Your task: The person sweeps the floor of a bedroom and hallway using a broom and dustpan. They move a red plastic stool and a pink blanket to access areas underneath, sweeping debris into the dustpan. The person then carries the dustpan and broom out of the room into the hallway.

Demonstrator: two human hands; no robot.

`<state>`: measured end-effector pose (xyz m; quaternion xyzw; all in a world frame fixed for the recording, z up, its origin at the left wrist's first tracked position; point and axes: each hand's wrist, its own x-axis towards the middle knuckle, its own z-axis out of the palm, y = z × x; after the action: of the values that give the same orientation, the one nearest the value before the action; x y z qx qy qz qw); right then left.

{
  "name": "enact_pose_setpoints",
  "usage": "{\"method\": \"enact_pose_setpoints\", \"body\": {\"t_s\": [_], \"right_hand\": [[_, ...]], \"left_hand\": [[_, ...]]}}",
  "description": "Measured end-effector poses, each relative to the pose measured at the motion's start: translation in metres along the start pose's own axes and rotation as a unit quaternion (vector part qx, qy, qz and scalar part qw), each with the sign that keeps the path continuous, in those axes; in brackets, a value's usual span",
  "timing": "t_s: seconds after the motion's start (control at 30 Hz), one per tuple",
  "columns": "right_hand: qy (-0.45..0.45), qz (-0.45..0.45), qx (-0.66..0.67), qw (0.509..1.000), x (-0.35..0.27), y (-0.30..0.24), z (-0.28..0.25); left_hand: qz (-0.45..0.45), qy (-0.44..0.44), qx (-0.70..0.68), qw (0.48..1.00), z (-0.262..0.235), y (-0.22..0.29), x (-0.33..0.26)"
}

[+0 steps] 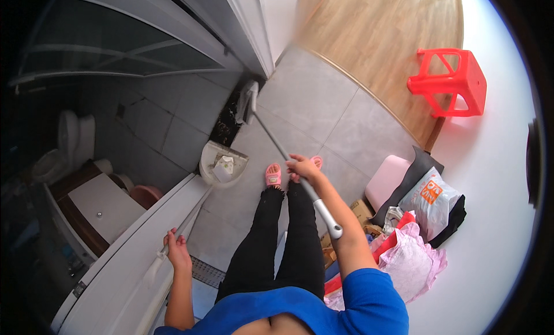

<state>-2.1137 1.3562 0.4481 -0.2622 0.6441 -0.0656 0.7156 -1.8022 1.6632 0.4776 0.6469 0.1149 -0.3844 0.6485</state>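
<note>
Person mopping grey tile floor by bathroom doorway, one hand on mop, other on door handle.

R hand (pixel 303 168) closed round the mop handle (pixel 300 176) about mid-shaft, fingers wrapped tight; shaft runs diagonally from grey grip end near the R elbow up to the mop head (pixel 249 101), which sits on the floor (pixel 323 98) right at the dark threshold by the door frame. L hand (pixel 176 248) closed on the long bar handle (pixel 173 239) of the white door (pixel 124 265), fingers curled over it. Feet in pink slippers (pixel 273 175) just beside the shaft, black trousers, blue top. White bin (pixel 222 162) w/ paper inside sits near, left of feet. Toilet (pixel 63 144) far left in dim bathroom. Red plastic stool (pixel 447 81) well apart on wood floor, upper right. Pile of bags & clothes (pixel 412 219) at R side along wall.
</note>
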Motion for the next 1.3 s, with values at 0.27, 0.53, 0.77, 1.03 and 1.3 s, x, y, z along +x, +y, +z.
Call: {"method": "enact_pose_setpoints", "body": {"t_s": [0.27, 0.53, 0.77, 1.03, 1.3], "right_hand": [[0.073, -0.001, 0.092, 0.993, -0.092, 0.026, -0.083], [0.009, -0.013, 0.115, 0.993, -0.082, -0.028, -0.066], [0.101, -0.035, 0.018, 0.994, -0.105, -0.028, -0.121], [0.048, -0.044, 0.037, 0.997, -0.065, -0.118, -0.115], [0.079, -0.057, 0.138, 0.986, -0.086, -0.105, -0.170]], "left_hand": [[-0.020, -0.026, 0.000, 0.999, 0.007, 0.020, -0.024], [-0.027, -0.030, -0.009, 0.999, 0.054, 0.019, -0.050], [-0.031, -0.057, 0.006, 0.998, 0.067, 0.036, -0.068], [-0.017, -0.044, -0.006, 0.999, 0.105, 0.026, -0.090], [-0.017, -0.060, 0.040, 0.997, 0.135, 0.058, -0.108]]}}
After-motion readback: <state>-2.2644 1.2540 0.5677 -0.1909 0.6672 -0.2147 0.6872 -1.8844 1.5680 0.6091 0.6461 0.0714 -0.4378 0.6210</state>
